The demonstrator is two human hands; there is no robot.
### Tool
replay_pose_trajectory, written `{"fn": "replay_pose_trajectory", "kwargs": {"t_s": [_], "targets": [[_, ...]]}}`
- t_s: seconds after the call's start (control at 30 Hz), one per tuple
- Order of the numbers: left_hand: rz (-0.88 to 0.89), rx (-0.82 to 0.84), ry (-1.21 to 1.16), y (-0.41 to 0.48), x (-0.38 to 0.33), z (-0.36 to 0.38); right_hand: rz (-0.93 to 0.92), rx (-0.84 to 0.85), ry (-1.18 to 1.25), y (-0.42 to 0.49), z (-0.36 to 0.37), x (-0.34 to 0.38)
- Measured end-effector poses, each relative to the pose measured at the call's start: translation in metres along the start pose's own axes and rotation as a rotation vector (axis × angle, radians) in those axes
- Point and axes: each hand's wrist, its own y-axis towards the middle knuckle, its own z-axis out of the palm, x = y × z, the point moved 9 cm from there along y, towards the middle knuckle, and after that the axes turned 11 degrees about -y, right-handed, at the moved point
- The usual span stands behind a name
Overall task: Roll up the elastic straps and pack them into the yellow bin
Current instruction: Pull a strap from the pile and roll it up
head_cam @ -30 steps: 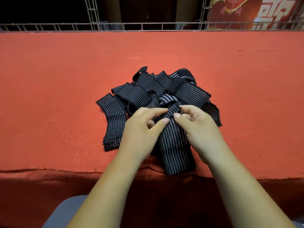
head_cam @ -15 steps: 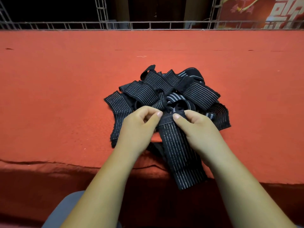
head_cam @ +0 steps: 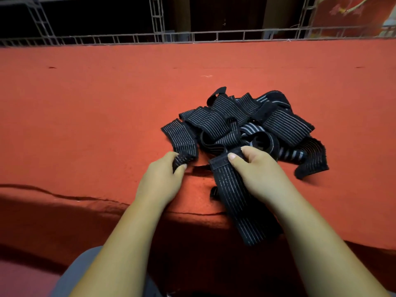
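A heap of black elastic straps with thin white stripes (head_cam: pixel 246 123) lies on the red felt table (head_cam: pixel 96 116). My right hand (head_cam: pixel 255 170) pinches the near end of one long strap (head_cam: pixel 240 202), which trails toward me and hangs over the table's front edge. My left hand (head_cam: pixel 162 179) grips the end of another strap (head_cam: pixel 182 142) at the heap's left side. The two hands are apart. No yellow bin is in view.
The table's front edge (head_cam: pixel 107 202) runs close to me, with a dark drop below it. A metal truss railing (head_cam: pixel 192 36) lines the far edge. A grey-clad knee (head_cam: pixel 79 271) shows at the bottom left.
My hands, which met on one strap, have parted. The left hand moved left onto the left-side strap. The right hand drew its strap nearer, so more hangs over the edge.
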Motion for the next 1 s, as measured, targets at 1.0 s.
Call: {"fn": "replay_pose_trajectory", "kwargs": {"t_s": [1.0], "targets": [[-0.128, 0.329, -1.279, -0.038, -0.087, -0.011, -0.4, 0.039, 0.337, -0.033, -0.004, 0.047]]}}
